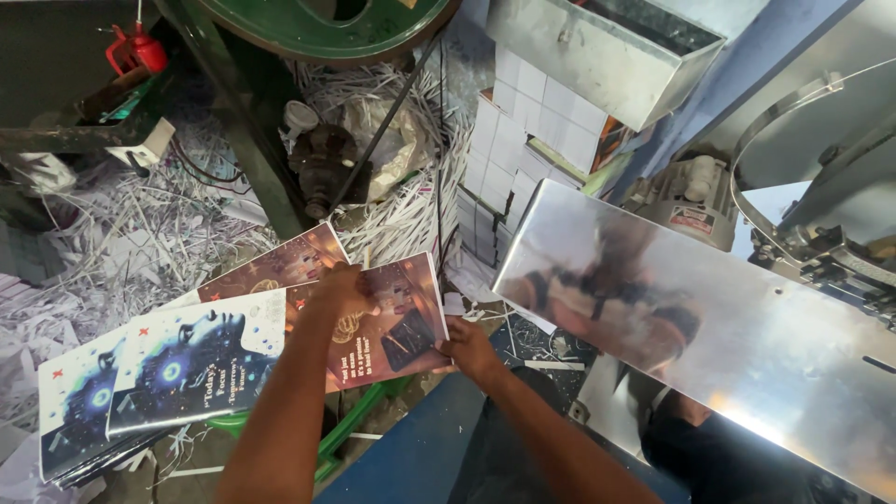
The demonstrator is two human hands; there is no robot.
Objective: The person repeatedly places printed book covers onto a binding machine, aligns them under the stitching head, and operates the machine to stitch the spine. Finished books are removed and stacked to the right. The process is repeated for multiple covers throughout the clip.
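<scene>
Head view: the left hand lies flat, fingers spread, on the brown-covered booklet, pressing it steady, while the right hand pinches its near corner. Left of them fans a stack of blue-covered booklets; paper shreds lie beyond.

Left hand flat, right hand pinching.

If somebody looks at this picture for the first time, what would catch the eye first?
Probably the shiny metal plate on the right, mirroring the person. Next, the colourful printed covers at lower left, with the left hand resting on top and the right hand at their edge. Behind them lie heaps of shredded paper.
</scene>
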